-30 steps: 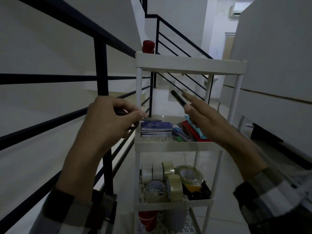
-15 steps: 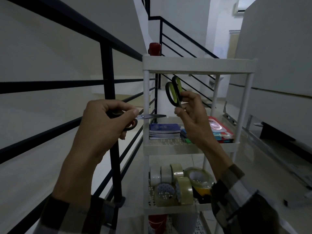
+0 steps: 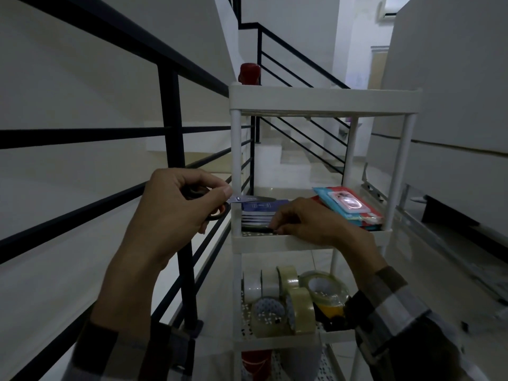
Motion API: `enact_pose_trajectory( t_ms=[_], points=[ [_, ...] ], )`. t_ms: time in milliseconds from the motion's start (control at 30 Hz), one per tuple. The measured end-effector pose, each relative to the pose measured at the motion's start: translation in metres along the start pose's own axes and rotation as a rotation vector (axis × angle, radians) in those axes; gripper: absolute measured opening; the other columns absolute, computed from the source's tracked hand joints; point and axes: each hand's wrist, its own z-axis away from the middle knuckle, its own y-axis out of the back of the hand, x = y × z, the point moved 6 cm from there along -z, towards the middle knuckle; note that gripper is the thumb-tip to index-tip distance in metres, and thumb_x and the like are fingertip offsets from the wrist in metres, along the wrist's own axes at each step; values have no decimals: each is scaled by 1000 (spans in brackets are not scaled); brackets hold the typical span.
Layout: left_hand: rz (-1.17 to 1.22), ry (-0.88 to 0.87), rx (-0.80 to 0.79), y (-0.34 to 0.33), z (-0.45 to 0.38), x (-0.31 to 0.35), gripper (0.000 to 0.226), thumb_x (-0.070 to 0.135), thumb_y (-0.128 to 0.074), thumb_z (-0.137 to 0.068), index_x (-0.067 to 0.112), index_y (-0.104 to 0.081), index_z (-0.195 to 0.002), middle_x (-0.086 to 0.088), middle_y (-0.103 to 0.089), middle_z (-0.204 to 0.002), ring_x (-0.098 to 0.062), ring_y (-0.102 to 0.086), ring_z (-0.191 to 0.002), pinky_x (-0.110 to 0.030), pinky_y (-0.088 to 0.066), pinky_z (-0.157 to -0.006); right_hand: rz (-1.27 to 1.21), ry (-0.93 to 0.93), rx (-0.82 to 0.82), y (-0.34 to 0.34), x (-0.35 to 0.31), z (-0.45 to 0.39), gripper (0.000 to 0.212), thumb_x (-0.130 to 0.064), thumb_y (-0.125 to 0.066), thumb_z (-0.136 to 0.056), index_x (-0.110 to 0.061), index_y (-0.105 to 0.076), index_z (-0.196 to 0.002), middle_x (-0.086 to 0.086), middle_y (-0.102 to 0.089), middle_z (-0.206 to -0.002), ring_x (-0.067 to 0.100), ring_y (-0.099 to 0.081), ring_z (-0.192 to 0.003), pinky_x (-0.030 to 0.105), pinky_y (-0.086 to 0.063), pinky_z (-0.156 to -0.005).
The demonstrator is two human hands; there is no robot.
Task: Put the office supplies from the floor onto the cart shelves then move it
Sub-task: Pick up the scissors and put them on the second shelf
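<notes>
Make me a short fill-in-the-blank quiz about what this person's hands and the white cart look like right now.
1. The left hand grips a pair of ____.
2. The right hand rests on the cart's ____ shelf.
3. The shelf below holds rolls of ____.
4. The black railing stands on the cart's ____ side.

Missing words: scissors; middle; tape; left

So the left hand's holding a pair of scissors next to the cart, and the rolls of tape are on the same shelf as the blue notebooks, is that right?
Not quite. In the head view the rolls of tape sit on the shelf below the blue notebooks, not with them. The rest holds: the left hand grips the scissors beside the cart.
</notes>
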Motion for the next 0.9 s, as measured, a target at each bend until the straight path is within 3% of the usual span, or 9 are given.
enact_pose_trajectory(
  t_ms=[167, 300, 400, 500, 600, 700, 833, 900],
  points=[
    [-13, 18, -14, -3, 0, -3, 8, 20, -78, -92, 20, -83, -87, -3, -76, -79, -13, -70, -66, -20, -52, -51, 40, -94, -46, 1, 5, 2, 24, -39, -60, -102, -24, -75, -113, -4, -69, -118, 8, -60, -100, 21, -45, -81],
    [5, 31, -24, -6, 0, -6, 8, 22, -77, -93, 20, -83, -88, -1, -76, -81, -14, -72, -69, -19, -52, -52, 31, -112, 7, 4, 3, 4, 31, -46, -55, -103, -20, -73, -101, -2, -68, -93, 12, -63, -82, 28, -50, -73],
    [36, 43, -46, -10, 0, -7, 9, 23, -76, -93, 18, -83, -90, -2, -76, -85, -13, -70, -67, -19, -52, -53, -347, -31, 202, 26, -8, 11, 27, -37, -49, -107, -20, -69, -112, 0, -71, -100, 15, -68, -91, 38, -57, -83],
    [88, 66, -74, -21, 0, -8, 10, 20, -73, -96, 18, -83, -93, -3, -76, -87, -10, -69, -65, -21, -54, -56, -610, 114, 216, 47, -26, 24, 34, -33, -55, -104, -18, -62, -133, -1, -74, -115, 11, -72, -106, 30, -60, -90],
    [131, 71, -105, -35, 0, -7, 13, 15, -70, -98, 19, -82, -97, -4, -77, -90, -7, -69, -67, -22, -56, -60, -453, 227, 186, 60, -41, 33, 25, -22, -67, -97, -20, -71, -122, -9, -74, -112, 4, -71, -106, 22, -58, -92],
    [179, 70, -116, -49, 1, -9, 15, 13, -70, -98, 21, -82, -98, -8, -76, -92, -14, -72, -73, -23, -58, -62, -163, 290, 185, 64, -49, 36, 22, -23, -73, -92, -32, -74, -112, -19, -73, -107, -2, -69, -102, 14, -54, -91],
    [251, 88, -91, -63, 3, -12, 23, 17, -69, -100, 27, -76, -119, -5, -78, -94, -18, -69, -67, -27, -60, -64, -287, 249, 212, 62, -41, 35, 22, -10, -70, -94, -19, -74, -114, -7, -75, -107, 1, -72, -96, 18, -58, -84],
    [209, 68, -47, -60, 1, -11, 33, 21, -67, -102, 33, -67, -133, -3, -80, -88, -15, -69, -63, -29, -61, -63, -315, 171, 304, 62, -24, 33, 20, -8, -68, -95, -21, -73, -109, -9, -75, -103, -3, -72, -95, 16, -59, -80]
  ],
)
